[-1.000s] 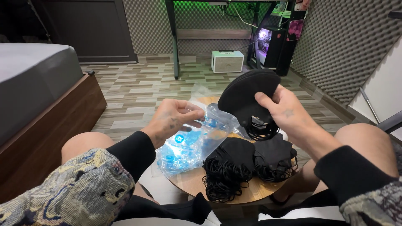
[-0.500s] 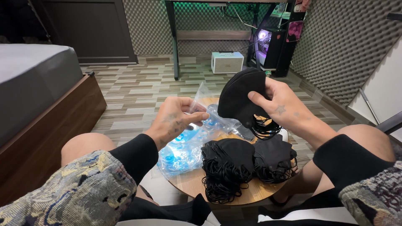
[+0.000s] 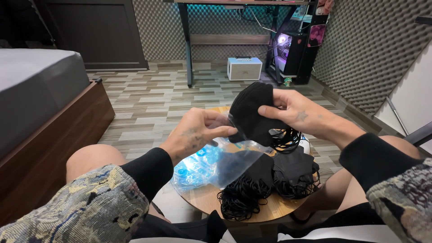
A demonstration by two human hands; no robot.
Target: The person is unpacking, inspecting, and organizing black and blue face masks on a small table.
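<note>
Black masks [image 3: 254, 114] sat pinched in right hand [image 3: 299, 112] above table [image 3: 274, 209]; left hand [image 3: 198, 132] pinched clear bag [image 3: 211, 164] edge beside them. More masks [image 3: 270, 177] lay on table.

Bed [image 3: 36, 99], desk [image 3: 189, 45], perhaps a speaker [image 3: 244, 68]

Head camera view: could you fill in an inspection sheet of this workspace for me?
Surface: small round wooden table, mostly covered.
Job's things: stack of black masks; clear plastic bag with blue print.
Clutter: two piles of black masks with looped ear straps.
Hands: left hand pinches the bag's top edge; right hand grips the stack at the bag's mouth.
Cables: wires under the desk; where they run is unclear.
Surroundings: bed, white box, lit computer tower.
</note>
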